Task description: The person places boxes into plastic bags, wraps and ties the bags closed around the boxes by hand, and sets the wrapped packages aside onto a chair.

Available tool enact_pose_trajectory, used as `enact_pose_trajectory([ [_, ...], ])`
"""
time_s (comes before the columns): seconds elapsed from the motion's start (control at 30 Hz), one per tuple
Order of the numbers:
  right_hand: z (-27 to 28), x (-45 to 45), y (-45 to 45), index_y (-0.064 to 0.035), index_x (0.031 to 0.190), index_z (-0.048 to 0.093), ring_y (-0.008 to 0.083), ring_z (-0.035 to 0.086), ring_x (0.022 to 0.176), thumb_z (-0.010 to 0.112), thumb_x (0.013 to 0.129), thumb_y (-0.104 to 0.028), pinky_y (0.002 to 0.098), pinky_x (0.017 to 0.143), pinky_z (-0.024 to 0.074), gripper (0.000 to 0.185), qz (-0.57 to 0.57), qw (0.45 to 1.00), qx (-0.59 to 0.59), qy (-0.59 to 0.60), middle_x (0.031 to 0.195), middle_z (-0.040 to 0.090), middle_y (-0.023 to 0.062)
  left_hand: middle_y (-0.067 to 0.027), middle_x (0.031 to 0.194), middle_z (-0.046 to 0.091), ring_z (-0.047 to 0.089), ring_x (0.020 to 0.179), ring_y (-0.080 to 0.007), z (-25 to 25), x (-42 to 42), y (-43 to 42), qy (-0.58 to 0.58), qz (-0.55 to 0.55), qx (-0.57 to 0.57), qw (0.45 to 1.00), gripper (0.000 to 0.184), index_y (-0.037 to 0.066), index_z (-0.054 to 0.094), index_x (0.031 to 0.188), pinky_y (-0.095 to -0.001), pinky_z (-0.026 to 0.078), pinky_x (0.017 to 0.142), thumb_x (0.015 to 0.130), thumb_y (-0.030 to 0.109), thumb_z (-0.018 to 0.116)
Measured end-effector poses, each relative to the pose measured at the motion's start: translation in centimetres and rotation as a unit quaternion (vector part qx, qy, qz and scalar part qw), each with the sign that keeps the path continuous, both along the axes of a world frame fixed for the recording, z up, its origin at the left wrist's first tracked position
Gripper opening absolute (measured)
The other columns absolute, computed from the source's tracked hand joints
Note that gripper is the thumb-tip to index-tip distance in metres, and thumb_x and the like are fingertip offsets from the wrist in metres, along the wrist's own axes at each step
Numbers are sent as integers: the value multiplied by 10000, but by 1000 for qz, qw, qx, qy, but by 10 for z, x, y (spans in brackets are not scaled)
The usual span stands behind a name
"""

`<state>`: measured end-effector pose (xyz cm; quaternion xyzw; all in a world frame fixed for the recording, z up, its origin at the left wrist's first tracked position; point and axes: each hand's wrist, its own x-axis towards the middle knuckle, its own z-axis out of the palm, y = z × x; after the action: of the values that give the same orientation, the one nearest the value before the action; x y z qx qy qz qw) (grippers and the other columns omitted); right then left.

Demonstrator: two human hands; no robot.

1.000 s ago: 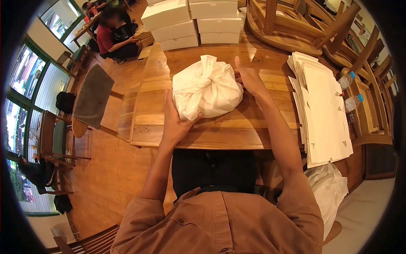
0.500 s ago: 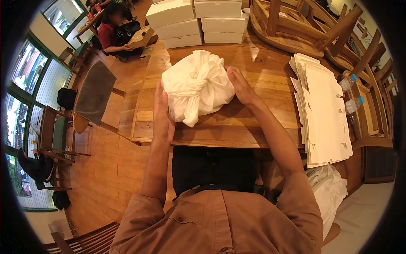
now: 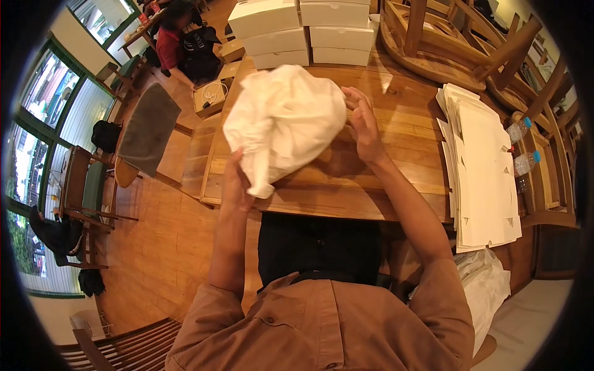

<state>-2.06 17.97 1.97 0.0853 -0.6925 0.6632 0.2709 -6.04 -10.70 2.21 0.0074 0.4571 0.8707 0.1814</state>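
A white cloth bundle [image 3: 291, 117], knotted from its own fabric, is tipped towards the left over the wooden table. Its knot and tail now face my left side, and the cloth is slightly blurred. My left hand [image 3: 235, 188] grips the bundle at its lower left, beside the knot's tail; some of its fingers are hidden by the fabric. On the other side, my right hand [image 3: 366, 130] is open with fingers apart, close to the bundle's right edge. Whether its fingertips touch the cloth I cannot tell.
White boxes [image 3: 337, 34] are stacked at the table's [image 3: 402, 179] far edge. Flat white cardboard sheets [image 3: 482, 173] lie on the right, near two plastic bottles [image 3: 526, 162]. Upturned wooden chairs stand behind. Left of the table, a person [image 3: 179, 46] crouches by an open cardboard box [image 3: 210, 98].
The bundle has tipped and turned, its knot shifting from the top to the lower left. My right hand has opened and come off its side. The crouching person has lowered the cardboard box.
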Motion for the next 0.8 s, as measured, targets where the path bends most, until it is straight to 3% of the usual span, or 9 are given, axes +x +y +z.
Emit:
enact_pose_trajectory([
  [0.07,5,3,-7,-46,1443,435,334,369,1370,528,985,-549,436,1121,342,686,-20,999,31,-5,1479,312,208,-125,1364,576,579,1239,-272,9,-2,-16,-17,22,33,999,546,46,450,1427,-426,486,1045,986,364,504],
  [0.17,4,1,-11,-42,1431,414,365,356,1377,556,971,-546,468,1127,336,698,-93,982,123,-106,1495,263,212,-99,1355,601,603,1206,-249,8,-37,-55,-1,112,41,993,549,90,476,1422,-412,544,970,1001,440,512],
  [0.2,-1,-1,-10,-32,1415,424,378,349,1378,570,966,-535,481,1130,328,690,-120,972,159,-124,1489,267,223,-114,1396,550,580,1225,-265,4,-52,-75,6,106,40,993,568,97,412,1450,-429,511,1011,992,407,542],
  [0.3,-10,-3,-9,-13,1397,432,403,332,1381,583,961,-523,504,1136,312,687,-159,950,222,-151,1475,276,249,-122,1418,501,517,1276,-278,-5,-99,-113,7,132,36,991,603,144,409,1461,-450,447,1060,963,431,592],
  [0.37,-11,-3,-9,-5,1395,431,417,321,1383,584,961,-523,515,1139,303,693,-172,939,250,-160,1469,282,263,-140,1410,454,450,1312,-311,-21,-130,-136,-38,218,-19,975,650,172,404,1467,-476,384,1096,926,438,647],
  [0.47,-8,-3,-12,-4,1390,434,430,303,1389,600,958,-502,524,1143,289,680,-173,929,272,-179,1452,305,282,-157,1387,423,427,1313,-342,-64,-177,-169,-62,220,-13,973,695,172,392,1472,-494,369,1106,899,436,682],
  [0.6,-10,-6,-11,13,1383,433,434,310,1388,625,948,-478,520,1139,297,683,-181,931,274,-159,1440,326,291,-178,1486,364,387,1364,-359,-144,-230,-204,-99,209,-23,973,785,180,350,1509,-496,376,1118,875,443,730],
  [0.63,-10,-6,-11,19,1381,434,433,314,1386,630,947,-472,520,1136,301,684,-182,931,270,-164,1438,330,293,-174,1529,337,372,1385,-355,-167,-242,-212,-110,203,-28,972,863,136,319,1534,-488,387,1117,861,460,751],
  [0.8,-12,-7,-11,35,1366,446,423,333,1380,635,946,-468,510,1132,311,682,-182,929,275,-169,1432,343,290,-159,1515,373,377,1386,-330,-244,-282,-225,-173,199,-27,964,895,66,324,1527,-462,392,1115,861,481,753],
])
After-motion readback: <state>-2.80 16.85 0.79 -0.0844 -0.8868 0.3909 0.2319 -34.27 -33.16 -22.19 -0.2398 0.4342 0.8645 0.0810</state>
